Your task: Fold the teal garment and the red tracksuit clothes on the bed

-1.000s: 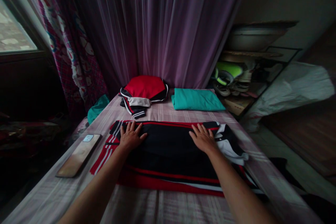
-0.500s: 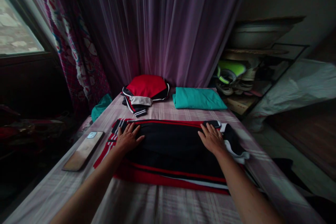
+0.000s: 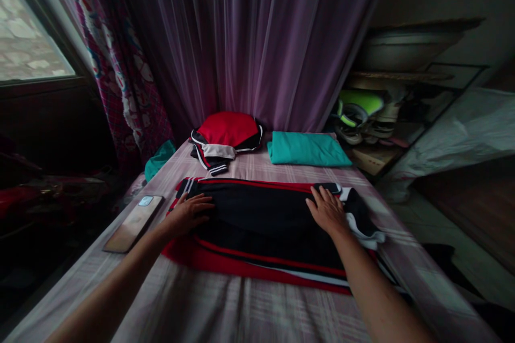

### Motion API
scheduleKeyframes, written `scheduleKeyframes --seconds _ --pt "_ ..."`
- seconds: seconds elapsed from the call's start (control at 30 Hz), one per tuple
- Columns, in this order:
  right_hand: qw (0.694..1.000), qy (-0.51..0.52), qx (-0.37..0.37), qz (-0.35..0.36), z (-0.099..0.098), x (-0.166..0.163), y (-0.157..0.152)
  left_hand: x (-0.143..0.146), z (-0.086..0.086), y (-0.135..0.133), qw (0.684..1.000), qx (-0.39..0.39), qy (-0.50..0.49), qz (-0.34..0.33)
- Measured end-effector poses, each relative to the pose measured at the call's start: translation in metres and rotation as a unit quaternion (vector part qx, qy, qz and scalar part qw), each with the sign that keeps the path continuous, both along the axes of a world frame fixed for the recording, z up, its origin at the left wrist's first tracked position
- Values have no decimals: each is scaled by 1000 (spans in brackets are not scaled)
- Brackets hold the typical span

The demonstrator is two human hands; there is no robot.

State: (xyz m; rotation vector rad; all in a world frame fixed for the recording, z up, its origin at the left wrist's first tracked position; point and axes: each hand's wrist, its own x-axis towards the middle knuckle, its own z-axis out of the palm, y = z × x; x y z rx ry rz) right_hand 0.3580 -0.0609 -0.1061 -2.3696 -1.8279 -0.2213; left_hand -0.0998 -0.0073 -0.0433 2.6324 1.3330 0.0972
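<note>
A black garment with red and white stripes (image 3: 265, 225) lies folded flat across a bed covered by a pale checked sheet (image 3: 225, 311). My left hand (image 3: 187, 213) rests on its left end, fingers stretched out and pointing right. Flat on the garment's right part lies my right hand (image 3: 328, 210), fingers spread, next to a white and black sleeve or collar part (image 3: 360, 220). Neither hand grips anything.
A phone (image 3: 134, 222) lies on the sheet left of the garment. A red and black folded garment (image 3: 225, 136) and a folded teal cloth (image 3: 308, 149) sit at the far end. Purple curtain (image 3: 257, 37) behind, a shelf with shoes (image 3: 370, 118) at right.
Both hands slid outward along the garment over the second. The left hand has turned so its fingers point right, and the garment's striped left end now lies folded under.
</note>
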Motion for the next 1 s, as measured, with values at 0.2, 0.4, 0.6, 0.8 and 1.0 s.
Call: scheduleKeyframes --seconds 0.2,0.4,0.6,0.8,1.0 --pt "1000 -7 -22 -5 6 -3 -1 12 2 -2 999 22 -38 18" --pt "1000 -8 -11 6 2 0 -1 9 8 -13 999 -12 -34 -13" --pt "1000 3 2 13 15 -9 -2 27 24 -5 998 35 -54 14" --pt "991 68 -2 119 58 -87 5 64 12 28 992 89 50 72" --pt "976 88 -118 159 51 -101 7 63 -6 37 992 49 55 104"
